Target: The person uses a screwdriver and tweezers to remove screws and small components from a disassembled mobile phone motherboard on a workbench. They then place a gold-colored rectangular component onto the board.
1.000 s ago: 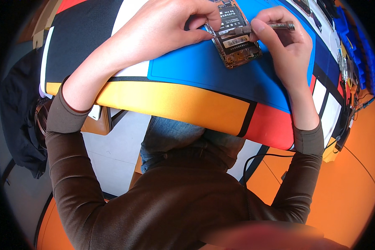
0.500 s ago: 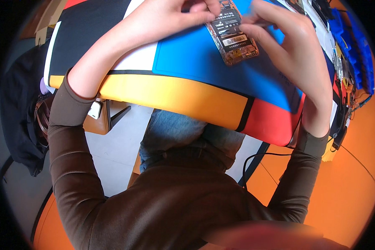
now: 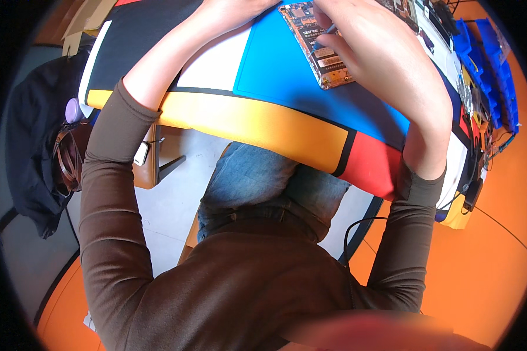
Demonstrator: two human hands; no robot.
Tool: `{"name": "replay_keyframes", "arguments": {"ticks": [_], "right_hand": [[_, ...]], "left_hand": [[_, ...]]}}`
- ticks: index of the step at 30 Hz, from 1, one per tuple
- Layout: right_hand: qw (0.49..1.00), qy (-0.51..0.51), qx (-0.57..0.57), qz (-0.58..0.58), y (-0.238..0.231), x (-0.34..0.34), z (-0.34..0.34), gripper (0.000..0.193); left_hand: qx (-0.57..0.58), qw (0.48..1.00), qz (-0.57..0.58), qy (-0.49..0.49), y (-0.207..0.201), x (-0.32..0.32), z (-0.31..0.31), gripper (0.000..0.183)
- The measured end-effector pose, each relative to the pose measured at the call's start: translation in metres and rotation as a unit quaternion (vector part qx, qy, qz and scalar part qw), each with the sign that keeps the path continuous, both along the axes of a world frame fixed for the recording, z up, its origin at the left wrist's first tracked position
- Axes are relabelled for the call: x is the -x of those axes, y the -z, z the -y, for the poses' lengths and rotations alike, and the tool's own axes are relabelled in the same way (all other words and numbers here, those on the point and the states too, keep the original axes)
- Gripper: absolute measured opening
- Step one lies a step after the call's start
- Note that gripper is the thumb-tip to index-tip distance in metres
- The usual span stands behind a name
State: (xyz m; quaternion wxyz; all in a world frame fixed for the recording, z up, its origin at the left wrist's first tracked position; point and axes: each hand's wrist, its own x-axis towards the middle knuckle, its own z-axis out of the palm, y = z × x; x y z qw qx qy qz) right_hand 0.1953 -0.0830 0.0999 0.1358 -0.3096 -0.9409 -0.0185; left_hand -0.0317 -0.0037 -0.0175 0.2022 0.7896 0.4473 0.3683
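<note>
An opened smartphone [image 3: 336,78] lies on a blue work mat [image 3: 269,64], its dark battery and circuit board bare. Over its right side, my right hand [image 3: 377,50] is closed in a pinch on a slender tool [image 3: 331,28]. The tool's tip points down at the battery area; its exact kind is mostly hidden by the fingers. My left hand [image 3: 240,9] rests at the top edge of the picture, just left of the phone's upper end. Its fingers are cut off by the frame, so their pose is hidden.
Blue parts bins [image 3: 483,76] stand along the right edge, near cables and small tools. Another bare device board [image 3: 405,13] lies beyond my right hand. A yellow band [image 3: 246,120] borders the table front. A dark garment [image 3: 32,140] hangs at left.
My left hand has drawn left and up, away from the phone's top. My right hand has moved left over the phone, covering more of it. The view has shifted slightly.
</note>
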Motion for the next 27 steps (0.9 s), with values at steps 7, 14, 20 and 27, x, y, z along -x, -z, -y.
{"name": "replay_keyframes", "arguments": {"ticks": [7,14,20,27], "right_hand": [[0.997,-0.043,-0.05,0.029,0.007,-0.011,-0.003,0.027],[0.995,0.036,0.025,0.091,-0.003,-0.005,-0.003,0.018],[0.993,0.064,-0.01,0.097,-0.007,0.004,0.001,0.023],[0.999,0.025,-0.029,0.002,-0.001,-0.001,0.001,0.016]], "left_hand": [[-0.01,1.0,0.008,0.005,0.004,0.003,-0.004,0.013],[0.01,0.999,0.01,0.029,0.0,0.002,-0.004,0.013],[-0.008,0.998,-0.029,0.048,-0.006,0.003,-0.003,0.018],[-0.008,0.998,-0.038,0.059,-0.006,0.003,-0.005,0.015]]}}
